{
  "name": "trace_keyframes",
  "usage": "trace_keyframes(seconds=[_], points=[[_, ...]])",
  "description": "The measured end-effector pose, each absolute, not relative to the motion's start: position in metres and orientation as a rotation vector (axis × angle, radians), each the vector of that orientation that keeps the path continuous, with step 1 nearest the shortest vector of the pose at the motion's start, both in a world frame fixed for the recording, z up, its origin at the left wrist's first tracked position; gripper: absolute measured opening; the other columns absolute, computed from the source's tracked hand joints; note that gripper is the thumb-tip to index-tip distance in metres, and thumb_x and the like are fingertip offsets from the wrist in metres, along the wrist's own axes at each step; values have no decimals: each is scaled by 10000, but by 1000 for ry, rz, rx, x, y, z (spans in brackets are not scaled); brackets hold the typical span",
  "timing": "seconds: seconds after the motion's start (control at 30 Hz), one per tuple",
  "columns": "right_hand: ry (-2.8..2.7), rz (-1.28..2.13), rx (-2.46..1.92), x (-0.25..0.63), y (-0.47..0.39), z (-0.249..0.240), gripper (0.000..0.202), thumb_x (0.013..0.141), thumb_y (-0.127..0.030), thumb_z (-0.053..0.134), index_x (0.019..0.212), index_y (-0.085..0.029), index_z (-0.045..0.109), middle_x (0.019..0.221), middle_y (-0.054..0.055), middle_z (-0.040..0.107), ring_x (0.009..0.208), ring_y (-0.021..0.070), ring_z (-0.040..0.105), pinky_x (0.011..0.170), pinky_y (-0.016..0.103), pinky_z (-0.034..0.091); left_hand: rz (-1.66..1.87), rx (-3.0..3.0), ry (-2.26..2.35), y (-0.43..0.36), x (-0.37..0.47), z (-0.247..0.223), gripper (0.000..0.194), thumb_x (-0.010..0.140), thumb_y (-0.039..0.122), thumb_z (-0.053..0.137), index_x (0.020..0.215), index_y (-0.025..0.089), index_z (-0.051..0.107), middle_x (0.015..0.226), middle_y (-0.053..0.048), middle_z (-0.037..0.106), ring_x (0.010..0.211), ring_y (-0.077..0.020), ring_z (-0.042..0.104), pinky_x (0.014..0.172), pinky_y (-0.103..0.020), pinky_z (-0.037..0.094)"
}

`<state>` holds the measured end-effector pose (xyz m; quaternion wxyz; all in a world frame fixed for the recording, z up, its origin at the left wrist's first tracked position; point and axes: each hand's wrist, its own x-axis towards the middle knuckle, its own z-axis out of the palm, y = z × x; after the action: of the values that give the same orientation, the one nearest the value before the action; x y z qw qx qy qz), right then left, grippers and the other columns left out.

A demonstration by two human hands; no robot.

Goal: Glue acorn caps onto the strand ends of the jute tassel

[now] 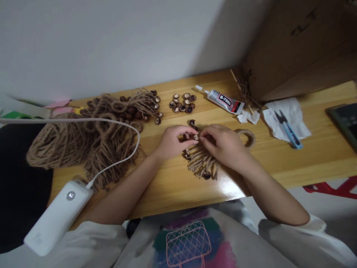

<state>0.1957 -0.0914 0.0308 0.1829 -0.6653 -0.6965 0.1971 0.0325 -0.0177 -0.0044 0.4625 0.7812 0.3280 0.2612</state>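
Between the thumb and fingertips of my left hand (176, 140) is a small nutshell piece (196, 137), brown with a pale patch. My right hand (222, 143) is pinched close against that piece from the right; what its fingertips hold, if anything, is too small to make out. Below both hands a fan of twine strands (201, 163) is spread on the wooden table. One dark nutshell half (206, 175) lies at the tips of the strands, and others sit along their left side. A twine-wrapped ring (249, 138) shows partly behind my right hand.
Several nutshell halves (186, 101) lie behind my hands, beside a B-7000 glue tube (225, 101). Blue snips (290, 131) rest on white tissue (299, 116). At left are a twine bundle (60, 143) and a white power bank (58, 216) with a cable. A cardboard box (304, 52) stands at back right.
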Motion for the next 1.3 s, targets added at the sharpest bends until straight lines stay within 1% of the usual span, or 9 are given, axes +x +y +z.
trace_keyframes(seconds=[0.7,1.3], points=[[-1987,598,-1927,195,-90,33,105,833,-165,533,836,-155,637,821,75,656,754,195,575,691,285,381,656,1916,794,-18,33,-4,195,670,149,743,863,148,714,759,-20,711,649,-115,620,660,-229,506],[-1995,555,-1906,196,-91,30,109,831,-185,533,826,-162,639,799,64,654,735,190,575,674,280,380,668,1930,779,-18,33,-5,202,668,140,742,869,140,717,760,-22,710,642,-106,610,649,-217,504]])
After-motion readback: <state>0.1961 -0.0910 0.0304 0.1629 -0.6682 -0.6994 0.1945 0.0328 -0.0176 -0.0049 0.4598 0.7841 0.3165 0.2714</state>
